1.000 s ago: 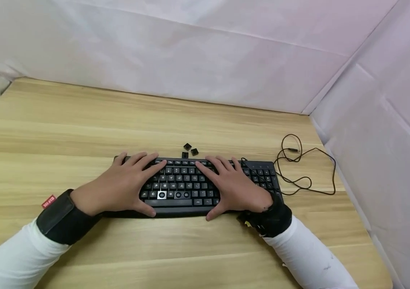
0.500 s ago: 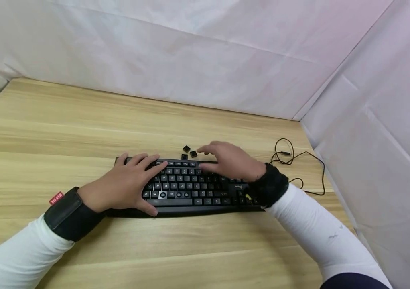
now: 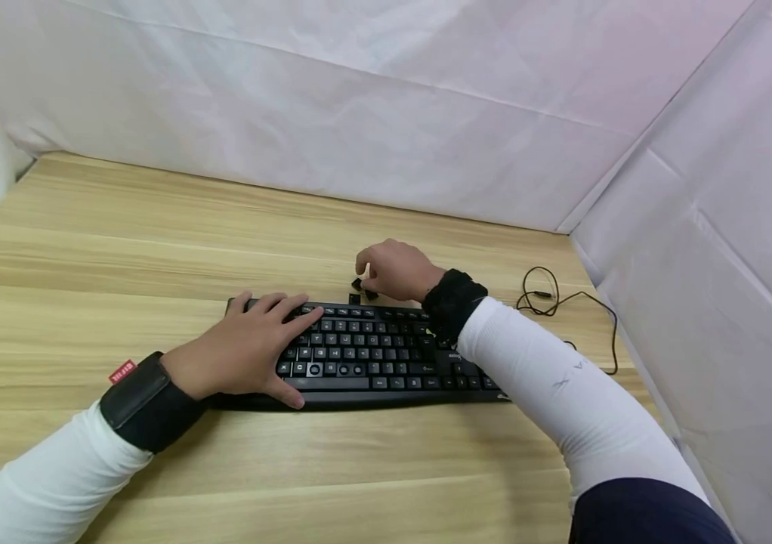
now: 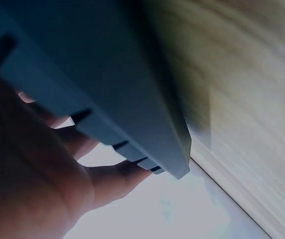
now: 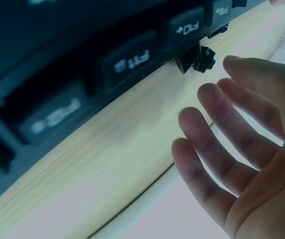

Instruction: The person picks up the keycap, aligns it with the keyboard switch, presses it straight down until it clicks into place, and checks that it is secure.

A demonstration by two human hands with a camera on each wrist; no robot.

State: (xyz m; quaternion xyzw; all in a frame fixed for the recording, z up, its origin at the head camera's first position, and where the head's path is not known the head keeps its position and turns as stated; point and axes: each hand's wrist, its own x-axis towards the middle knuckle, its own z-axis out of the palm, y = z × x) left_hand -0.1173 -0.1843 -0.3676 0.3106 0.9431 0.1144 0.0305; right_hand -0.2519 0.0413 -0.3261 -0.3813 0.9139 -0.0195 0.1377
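Note:
A black keyboard (image 3: 372, 353) lies across the table. My left hand (image 3: 242, 351) rests spread over its left end, fingers near the back edge and thumb by the front edge. Behind the keyboard, three loose black keycaps lie close together; one keycap (image 3: 355, 299) sits right at the back edge. My right hand (image 3: 396, 270) is bent down over the other two and partly hides them. In the right wrist view its fingers curve loosely, with the thumb tip near the keycaps (image 5: 204, 59) and nothing between the fingers. Three round dark sockets (image 3: 343, 369) show among the lower-row keys.
The keyboard's thin black cable (image 3: 590, 302) lies in loose loops to the right. The wooden table (image 3: 189, 227) meets a white cloth wall (image 3: 331, 98) at the back and another on the right.
My right hand has lifted off the keyboard's right half and moved back and left to the keycaps behind it. My left hand stays on the keyboard's left end.

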